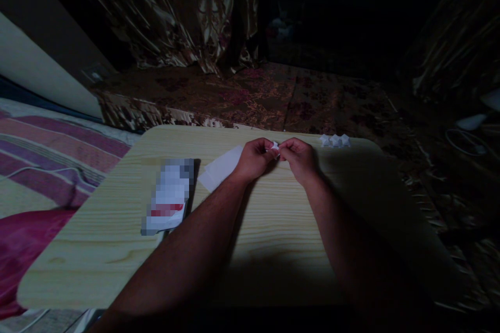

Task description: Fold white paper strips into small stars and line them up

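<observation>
My left hand (253, 158) and my right hand (299, 158) meet over the far middle of a light wooden table (273, 229). Both pinch a small folded piece of white paper (275, 148) between their fingertips. A flat white sheet of paper (221, 167) lies on the table just left of my left hand, partly under it. Three small white folded paper stars (335, 140) sit in a row near the table's far edge, to the right of my right hand.
A blurred white and red object on a dark base (170, 195) lies on the table's left part. A striped cloth (47, 161) is to the left, patterned dark fabric (253, 93) beyond the table, and white cables (466, 140) at the right.
</observation>
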### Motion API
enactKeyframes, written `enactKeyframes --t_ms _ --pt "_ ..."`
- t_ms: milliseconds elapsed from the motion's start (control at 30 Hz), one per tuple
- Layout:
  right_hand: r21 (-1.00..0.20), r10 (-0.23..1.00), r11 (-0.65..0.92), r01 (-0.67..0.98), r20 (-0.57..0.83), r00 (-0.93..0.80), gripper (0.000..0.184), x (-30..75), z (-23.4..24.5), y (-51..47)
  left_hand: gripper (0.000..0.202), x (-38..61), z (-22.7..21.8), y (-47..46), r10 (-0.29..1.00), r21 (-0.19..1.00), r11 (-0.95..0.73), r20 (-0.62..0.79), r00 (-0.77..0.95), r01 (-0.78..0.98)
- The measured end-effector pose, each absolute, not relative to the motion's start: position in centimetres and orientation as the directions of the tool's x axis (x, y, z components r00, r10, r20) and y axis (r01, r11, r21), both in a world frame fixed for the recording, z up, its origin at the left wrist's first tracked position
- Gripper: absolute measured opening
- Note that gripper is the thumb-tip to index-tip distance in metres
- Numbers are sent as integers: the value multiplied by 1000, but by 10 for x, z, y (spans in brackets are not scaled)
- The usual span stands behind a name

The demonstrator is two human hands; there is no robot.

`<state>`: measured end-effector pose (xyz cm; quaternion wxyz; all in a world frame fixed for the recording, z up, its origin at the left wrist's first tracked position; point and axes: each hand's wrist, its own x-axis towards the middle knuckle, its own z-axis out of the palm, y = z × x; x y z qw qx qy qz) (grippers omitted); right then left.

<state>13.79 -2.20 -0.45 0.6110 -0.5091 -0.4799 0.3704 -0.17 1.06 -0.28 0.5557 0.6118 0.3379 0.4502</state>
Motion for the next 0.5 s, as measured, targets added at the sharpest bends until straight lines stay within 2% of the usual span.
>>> enactKeyframes --t_ms 267,500 --pt "-975 937 211 65 221 269 11 138 -7 -21 20 -2 -2 10 913 986 -146 164 373 -77" --pt "-981 938 195 6 188 290 10 137 -3 -22 21 -1 -2 11 924 987 -108 143 355 -117"
